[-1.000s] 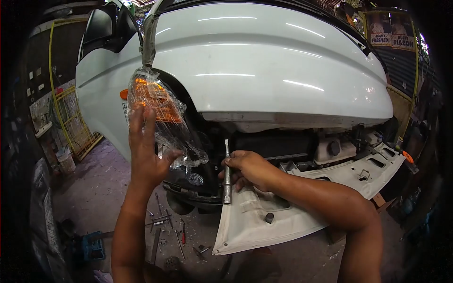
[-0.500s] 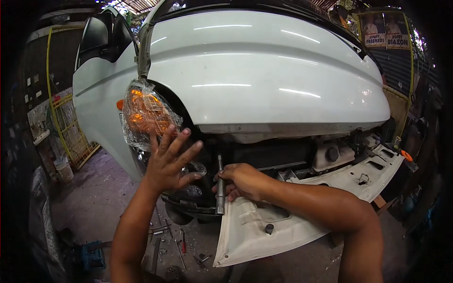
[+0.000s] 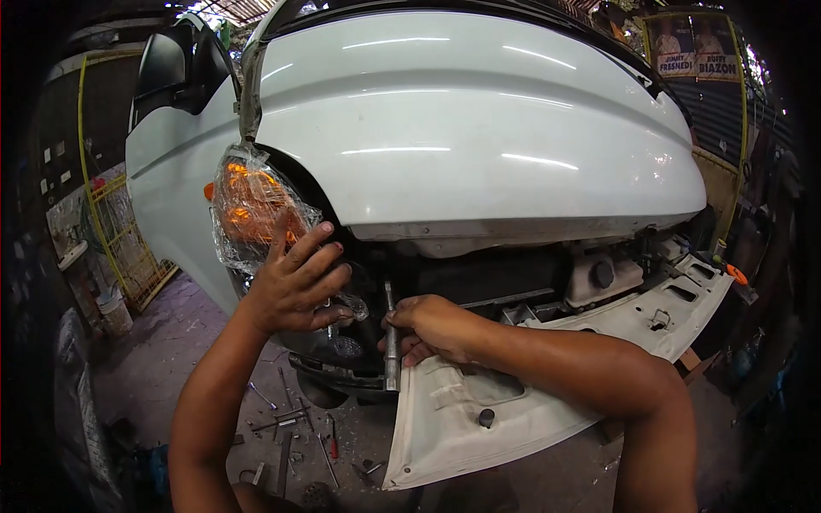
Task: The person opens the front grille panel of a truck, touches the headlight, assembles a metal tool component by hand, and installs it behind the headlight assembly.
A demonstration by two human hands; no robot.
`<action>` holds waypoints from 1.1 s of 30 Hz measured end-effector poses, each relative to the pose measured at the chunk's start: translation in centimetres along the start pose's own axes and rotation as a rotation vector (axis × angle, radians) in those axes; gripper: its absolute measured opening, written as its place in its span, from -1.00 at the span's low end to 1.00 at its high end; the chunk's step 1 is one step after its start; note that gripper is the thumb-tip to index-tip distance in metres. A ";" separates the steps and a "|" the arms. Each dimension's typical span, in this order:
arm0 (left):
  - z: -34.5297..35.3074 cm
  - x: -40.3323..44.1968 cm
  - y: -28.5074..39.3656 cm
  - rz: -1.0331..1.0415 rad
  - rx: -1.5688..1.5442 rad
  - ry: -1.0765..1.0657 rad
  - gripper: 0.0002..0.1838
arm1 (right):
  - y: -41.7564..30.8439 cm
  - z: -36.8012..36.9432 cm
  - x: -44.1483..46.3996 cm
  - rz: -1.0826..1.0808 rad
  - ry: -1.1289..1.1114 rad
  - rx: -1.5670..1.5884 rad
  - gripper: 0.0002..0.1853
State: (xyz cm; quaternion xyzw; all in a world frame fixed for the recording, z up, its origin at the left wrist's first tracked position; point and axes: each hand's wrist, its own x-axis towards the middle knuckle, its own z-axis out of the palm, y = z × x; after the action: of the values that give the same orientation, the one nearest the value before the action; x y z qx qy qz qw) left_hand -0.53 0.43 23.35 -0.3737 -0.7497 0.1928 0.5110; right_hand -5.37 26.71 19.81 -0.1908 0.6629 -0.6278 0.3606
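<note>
My left hand (image 3: 301, 282) has its fingers spread in front of the lower part of a headlight (image 3: 248, 192) wrapped in clear plastic film; whether it touches the film cannot be made out. Between thumb and fingers, my right hand (image 3: 428, 329) grips a metal tube wrench (image 3: 392, 350), held nearly upright beside the left end of a white panel (image 3: 453, 427). The panel hangs below the front of a white vehicle (image 3: 479, 128). Part of the wrench is covered by my fingers.
Loose tools lie on the floor, among them a red-handled screwdriver (image 3: 333, 440). A whitish reservoir (image 3: 603, 278) sits in the opening behind the panel. An orange object (image 3: 735, 274) is at the panel's right end. A yellow metal frame (image 3: 111, 222) stands at left.
My left hand has moved down from the upper headlight and spread its fingers. My right hand, still holding the wrench, has shifted slightly left and down. The view has shifted a little.
</note>
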 end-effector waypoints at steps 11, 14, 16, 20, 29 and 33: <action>-0.2 -0.1 -0.2 0.037 0.008 0.003 -0.42 | 0.0 0.0 0.8 0.004 -0.010 -0.041 -0.72; -0.1 0.0 -0.3 0.045 0.008 0.005 -0.42 | -0.2 0.2 0.3 -0.010 -0.022 -0.043 -0.72; -0.2 0.0 -0.3 0.048 0.008 0.009 -0.41 | -0.1 0.2 0.2 -0.020 -0.027 -0.036 -0.72; -0.2 -0.1 -0.3 0.034 0.010 -0.009 -0.42 | 0.1 -0.4 0.1 -0.012 -0.035 -0.025 -0.69; -1.1 1.2 0.5 -0.012 -0.002 -0.006 -0.53 | 0.1 -0.9 -0.6 -0.020 -0.046 -0.005 -0.67; -2.4 4.3 1.7 -0.029 -0.101 -0.071 -0.66 | 0.1 -1.1 -0.4 -0.018 -0.046 -0.006 -0.68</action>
State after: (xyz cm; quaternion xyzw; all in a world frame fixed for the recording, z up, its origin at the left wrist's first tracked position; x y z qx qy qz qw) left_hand 1.44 4.56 25.92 -0.3809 -0.7817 0.1603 0.4671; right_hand -5.92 27.77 19.74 -0.2122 0.6546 -0.6246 0.3692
